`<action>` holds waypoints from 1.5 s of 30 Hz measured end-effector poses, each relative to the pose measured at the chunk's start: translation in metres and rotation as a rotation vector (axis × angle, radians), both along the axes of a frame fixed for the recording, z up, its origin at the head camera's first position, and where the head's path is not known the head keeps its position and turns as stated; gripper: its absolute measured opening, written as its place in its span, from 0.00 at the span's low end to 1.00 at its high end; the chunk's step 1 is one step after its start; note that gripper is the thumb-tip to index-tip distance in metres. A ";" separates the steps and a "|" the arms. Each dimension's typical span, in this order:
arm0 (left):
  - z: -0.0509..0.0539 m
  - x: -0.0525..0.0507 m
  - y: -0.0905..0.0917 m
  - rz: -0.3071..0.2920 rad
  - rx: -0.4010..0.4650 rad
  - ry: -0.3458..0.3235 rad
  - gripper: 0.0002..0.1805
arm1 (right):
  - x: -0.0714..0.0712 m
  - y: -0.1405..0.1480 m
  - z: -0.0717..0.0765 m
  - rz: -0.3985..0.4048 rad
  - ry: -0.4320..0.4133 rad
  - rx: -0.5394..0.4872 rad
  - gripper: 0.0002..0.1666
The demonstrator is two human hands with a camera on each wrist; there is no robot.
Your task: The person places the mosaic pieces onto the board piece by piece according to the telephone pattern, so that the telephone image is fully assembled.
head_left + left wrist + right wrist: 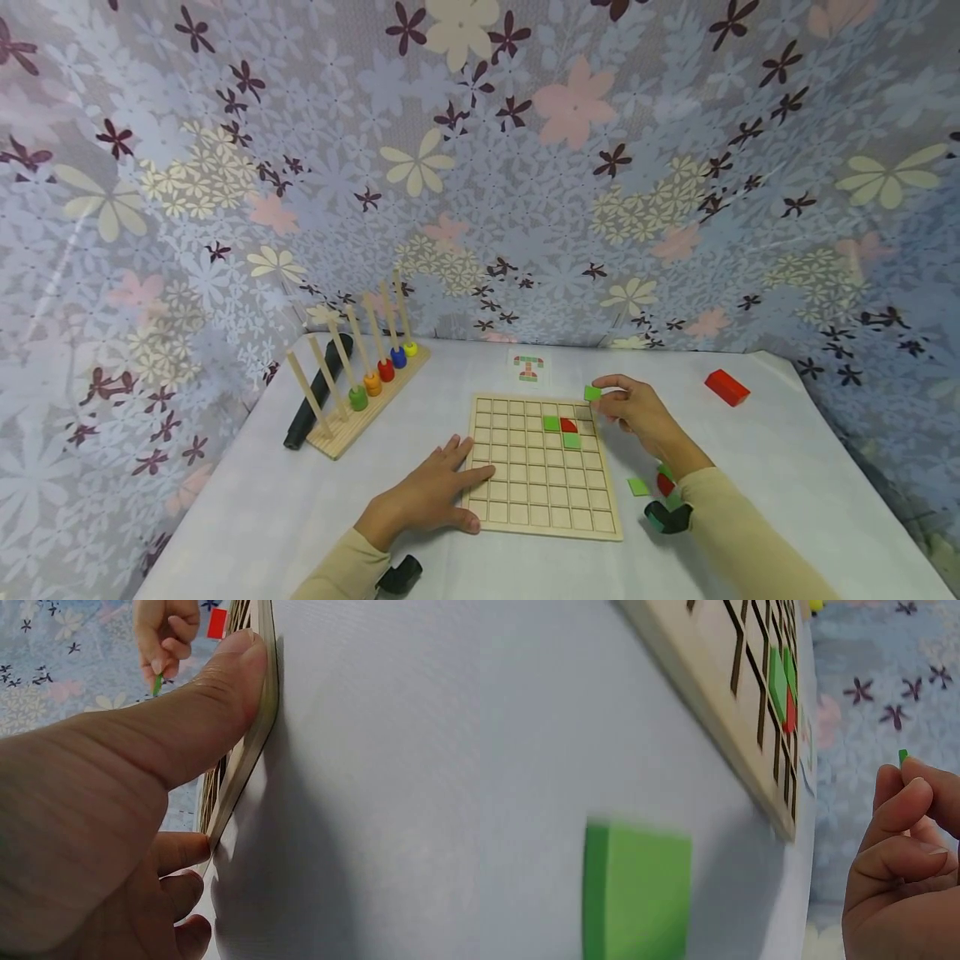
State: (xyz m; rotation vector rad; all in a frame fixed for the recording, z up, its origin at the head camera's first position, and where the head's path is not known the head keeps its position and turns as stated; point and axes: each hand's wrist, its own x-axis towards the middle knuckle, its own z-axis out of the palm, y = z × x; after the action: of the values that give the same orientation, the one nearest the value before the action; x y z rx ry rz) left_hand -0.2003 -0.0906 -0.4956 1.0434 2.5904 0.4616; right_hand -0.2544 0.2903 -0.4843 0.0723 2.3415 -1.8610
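Note:
My right hand point(632, 407) pinches a green square tile point(592, 392) between thumb and fingertips, just above the upper right corner of a wooden grid board point(540, 533). In the right wrist view the tile point(903, 755) shows only as a small green end past the fingers. Three pieces sit in the board's upper cells: a green square point(551, 423), a red rounded piece point(568, 425) and, below it, another green square point(572, 440). My left hand point(431, 492) rests at the board's left edge with fingers extended; its thumb point(232, 682) touches the rim.
Right of the board lie a loose green tile point(637, 487) and a red piece point(665, 484) among other green ones, partly hidden by the right wrist. A pattern card point(528, 368) lies behind the board. Leftward stand a peg rack point(337, 443) with coloured rings and a black tube point(302, 425); a red block point(727, 387) lies far right.

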 end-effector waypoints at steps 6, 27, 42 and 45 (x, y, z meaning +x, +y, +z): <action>-0.001 0.000 0.000 0.003 0.002 -0.006 0.46 | -0.003 -0.026 -0.003 0.056 -0.007 0.006 0.28; -0.001 -0.002 0.001 0.008 0.006 -0.014 0.46 | -0.011 -0.084 -0.012 0.177 0.063 0.410 0.18; -0.002 -0.001 0.000 0.005 0.018 -0.025 0.46 | -0.007 -0.093 -0.010 0.170 0.091 0.603 0.17; -0.002 0.000 0.000 0.004 0.020 -0.031 0.46 | -0.006 -0.094 -0.011 0.168 0.095 0.623 0.18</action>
State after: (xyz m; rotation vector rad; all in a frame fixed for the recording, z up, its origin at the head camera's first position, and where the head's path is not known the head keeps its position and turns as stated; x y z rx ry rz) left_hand -0.2006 -0.0909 -0.4974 1.0297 2.5666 0.5021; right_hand -0.2607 0.1964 -0.4950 -0.1423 2.7984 -1.0301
